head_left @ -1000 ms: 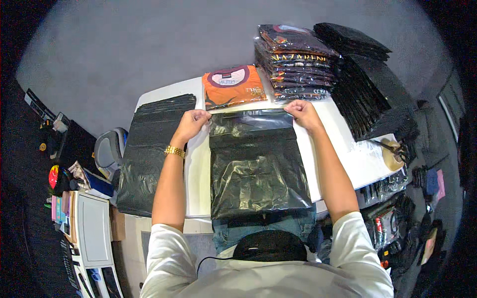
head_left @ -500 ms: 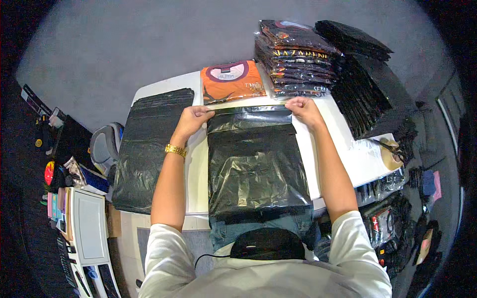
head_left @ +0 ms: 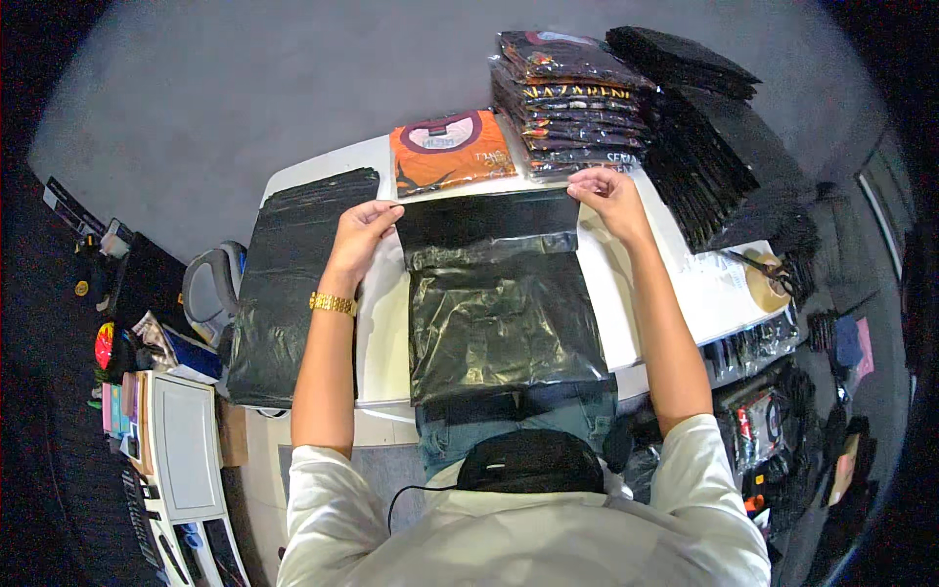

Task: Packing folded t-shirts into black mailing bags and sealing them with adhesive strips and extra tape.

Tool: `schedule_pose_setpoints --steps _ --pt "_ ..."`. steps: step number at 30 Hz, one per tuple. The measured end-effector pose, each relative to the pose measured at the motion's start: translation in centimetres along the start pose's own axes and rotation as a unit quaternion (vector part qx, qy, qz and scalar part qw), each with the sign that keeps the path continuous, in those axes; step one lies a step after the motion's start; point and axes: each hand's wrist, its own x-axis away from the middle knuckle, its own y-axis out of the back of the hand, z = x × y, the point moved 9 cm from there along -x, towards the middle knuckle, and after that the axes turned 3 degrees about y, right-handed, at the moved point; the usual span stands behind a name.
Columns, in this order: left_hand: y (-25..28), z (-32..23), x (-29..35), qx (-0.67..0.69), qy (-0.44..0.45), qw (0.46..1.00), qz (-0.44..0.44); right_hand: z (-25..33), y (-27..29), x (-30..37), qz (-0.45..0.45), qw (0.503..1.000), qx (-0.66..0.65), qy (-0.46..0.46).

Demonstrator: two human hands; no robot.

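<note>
A black plastic mailing bag [head_left: 504, 323] lies in front of me, its flap spread flat along the far end and its near end hanging over the table edge. My left hand [head_left: 365, 238], with a gold watch [head_left: 333, 303] at the wrist, pinches the flap's far left corner. At the opposite corner, the thumb and fingers of my right hand [head_left: 611, 203] are closed on the flap edge. Just beyond the flap is a folded orange shirt [head_left: 455, 168] in a clear bag. Whatever the black bag contains is hidden.
Flat black plastic bags [head_left: 293, 284] are piled at the left of the white table [head_left: 675, 293]. Bagged dark shirts [head_left: 572, 108] are stacked at the far right, beside more black packages [head_left: 699, 171]. A tape roll [head_left: 768, 284] sits at the right edge; a white cabinet [head_left: 181, 440] stands lower left.
The bag's flap has opened out away from me and now shows a broad matte black band. Both hands moved slightly farther away and apart, still pinching its corners.
</note>
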Motion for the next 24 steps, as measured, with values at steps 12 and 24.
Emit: schedule_pose_setpoints --steps 12,24 --pt "-1.8 -4.4 7.5 -0.137 -0.093 0.986 0.007 3.1 0.6 6.1 0.004 0.997 0.079 0.020" --pt "-0.5 2.6 -2.9 -0.244 -0.037 0.963 -0.109 -6.3 -3.2 -2.8 0.031 0.994 0.094 -0.053"
